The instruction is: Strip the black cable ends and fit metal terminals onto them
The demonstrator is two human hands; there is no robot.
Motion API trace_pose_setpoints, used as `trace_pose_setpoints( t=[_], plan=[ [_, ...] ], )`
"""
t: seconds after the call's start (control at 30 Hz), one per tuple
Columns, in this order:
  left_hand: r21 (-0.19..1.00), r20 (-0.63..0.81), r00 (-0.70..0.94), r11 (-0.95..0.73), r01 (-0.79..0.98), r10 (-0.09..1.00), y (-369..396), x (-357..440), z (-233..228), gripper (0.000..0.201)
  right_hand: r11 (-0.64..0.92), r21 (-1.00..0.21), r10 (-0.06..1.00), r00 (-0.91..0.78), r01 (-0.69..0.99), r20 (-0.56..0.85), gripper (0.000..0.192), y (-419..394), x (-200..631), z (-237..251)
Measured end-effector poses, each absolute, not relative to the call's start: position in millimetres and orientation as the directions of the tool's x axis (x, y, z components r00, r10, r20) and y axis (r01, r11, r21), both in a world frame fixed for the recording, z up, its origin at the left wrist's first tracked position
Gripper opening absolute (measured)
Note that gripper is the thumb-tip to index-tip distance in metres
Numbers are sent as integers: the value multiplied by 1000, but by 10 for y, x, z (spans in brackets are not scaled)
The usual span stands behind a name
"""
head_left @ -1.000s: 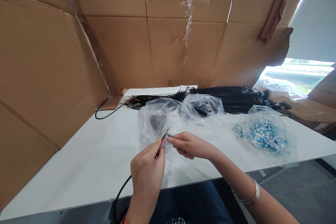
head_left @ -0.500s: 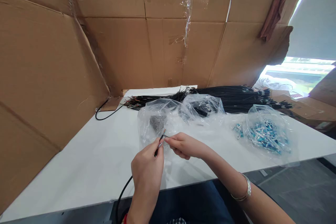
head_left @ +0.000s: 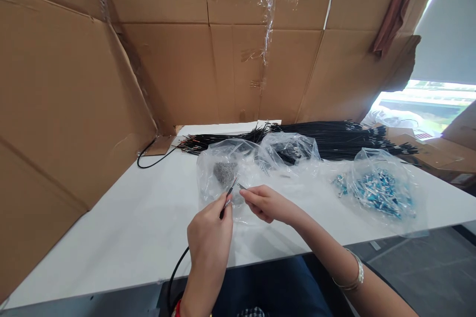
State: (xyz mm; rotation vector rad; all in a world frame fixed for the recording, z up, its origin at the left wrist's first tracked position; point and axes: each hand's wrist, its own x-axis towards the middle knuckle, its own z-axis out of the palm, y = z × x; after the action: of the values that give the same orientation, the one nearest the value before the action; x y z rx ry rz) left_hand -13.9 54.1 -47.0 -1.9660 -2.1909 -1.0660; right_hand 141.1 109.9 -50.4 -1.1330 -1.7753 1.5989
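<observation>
The left hand [head_left: 208,237] pinches a thin black cable [head_left: 225,204] near its stripped tip; the right hand [head_left: 265,203] pinches a small metal piece [head_left: 241,186] just beside that tip. Both hover above the white tabletop [head_left: 122,237], near its front edge, with bare surface to the left. Three clear plastic bags [head_left: 375,185] lie beyond, before one pile of black cables [head_left: 334,136].

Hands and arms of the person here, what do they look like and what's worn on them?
Both hands, left hand and right hand, are bare, with no gloves or visible rings. Both forearms are uncovered, with no sleeves in view. The right wrist wears a silver bangle. At the left wrist a bit of red and yellow band shows at the picture's bottom edge.
</observation>
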Motion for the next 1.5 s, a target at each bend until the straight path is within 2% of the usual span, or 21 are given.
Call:
trace_pose_setpoints(
  t=[0.23,0.43,0.63,0.97,1.23,1.5],
  plan=[
    [335,593,-92,-141,932,800,509,-170,-538,27,68,-932,856,-500,356,-129,40,1027,1353,-395],
    [196,692,32,-230,953,722,492,-181,-580,26,71,-885,812,-543,460,-217,43,1106,1429,-254],
    [140,736,87,-277,951,671,497,-139,-567,27,48,-863,741,-597,503,-307,44,1166,1550,-68],
    [134,742,68,-248,959,667,468,-134,-547,26,18,-855,707,-612,518,-355,44,1169,1542,-92],
    [148,698,56,-220,964,714,457,-95,-546,27,-40,-860,687,-610,509,-393,45,1196,1545,-135],
    [244,605,-15,-167,955,796,473,-103,-577,29,-45,-864,697,-604,502,-387,45,1215,1529,-178]
  ],
)
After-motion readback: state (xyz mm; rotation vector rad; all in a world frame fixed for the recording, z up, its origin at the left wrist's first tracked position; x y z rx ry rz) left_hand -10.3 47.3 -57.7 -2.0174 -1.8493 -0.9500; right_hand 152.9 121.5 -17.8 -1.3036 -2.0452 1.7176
